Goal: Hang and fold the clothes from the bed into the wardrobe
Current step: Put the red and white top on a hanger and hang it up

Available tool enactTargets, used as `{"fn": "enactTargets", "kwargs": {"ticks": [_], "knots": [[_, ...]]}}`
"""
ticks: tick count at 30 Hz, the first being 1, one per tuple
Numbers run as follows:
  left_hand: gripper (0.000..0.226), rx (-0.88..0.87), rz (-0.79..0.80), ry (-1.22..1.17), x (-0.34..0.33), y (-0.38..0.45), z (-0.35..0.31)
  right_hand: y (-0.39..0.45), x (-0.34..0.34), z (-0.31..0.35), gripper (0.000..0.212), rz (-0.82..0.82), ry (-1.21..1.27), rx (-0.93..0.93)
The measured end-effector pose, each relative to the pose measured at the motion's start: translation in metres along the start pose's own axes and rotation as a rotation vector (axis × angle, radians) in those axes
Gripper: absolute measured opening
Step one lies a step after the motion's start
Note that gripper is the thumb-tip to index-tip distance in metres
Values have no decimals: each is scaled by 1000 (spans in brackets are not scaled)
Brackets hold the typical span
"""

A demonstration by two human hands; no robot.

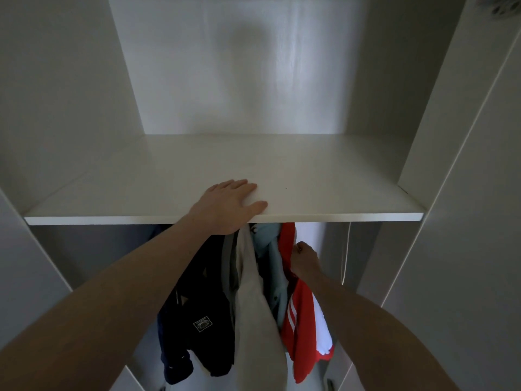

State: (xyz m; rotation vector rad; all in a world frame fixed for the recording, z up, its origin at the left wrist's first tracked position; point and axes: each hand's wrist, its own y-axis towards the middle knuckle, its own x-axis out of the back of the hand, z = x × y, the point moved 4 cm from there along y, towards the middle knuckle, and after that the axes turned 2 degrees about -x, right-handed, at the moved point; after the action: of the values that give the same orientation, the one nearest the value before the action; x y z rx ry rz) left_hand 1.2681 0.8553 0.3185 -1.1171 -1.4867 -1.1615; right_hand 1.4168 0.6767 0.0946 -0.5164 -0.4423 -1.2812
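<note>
Two bare forearms reach in from the bottom corners, nearest the lens. The right hand is curled tight on the red garment, gripping its upper part close under the shelf. That garment hangs at the right end of the row: bright red, smooth-looking fabric, with white stripes on the sleeve and a white panel low on its right side. Just left of it hangs a pale blue-grey piece, soft and crumpled at the collar, then a long beige garment falling in a flat, matte drape toward the camera, then a dark navy jacket with a small white patch on its front and a thin white line at the cuff. All four hang below the white shelf, packed side by side and touching. The left hand lies flat on the shelf's front edge, fingers straight and together, thumb along the lip. The shelf is a smooth, flat board; the wardrobe around it has plain pale walls and a faintly streaked back panel.
</note>
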Motion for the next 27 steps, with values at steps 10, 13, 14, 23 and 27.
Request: {"fn": "enactTargets", "kwargs": {"ticks": [10,13,14,23,27], "knots": [[79,14,0,-9,0,-1,0,-7,-16,8,30,151,-136,38],[82,18,-2,-14,-1,0,2,2,-8,-4,40,133,-92,21],[85,18,-1,-19,-1,0,2,2,-5,-7,43,136,-102,30],[95,27,-31,-20,-4,4,7,-30,62,-20,41,-229,-28,183],[95,28,-43,-25,-3,3,5,-25,104,-32,59,-357,-167,43]]}}
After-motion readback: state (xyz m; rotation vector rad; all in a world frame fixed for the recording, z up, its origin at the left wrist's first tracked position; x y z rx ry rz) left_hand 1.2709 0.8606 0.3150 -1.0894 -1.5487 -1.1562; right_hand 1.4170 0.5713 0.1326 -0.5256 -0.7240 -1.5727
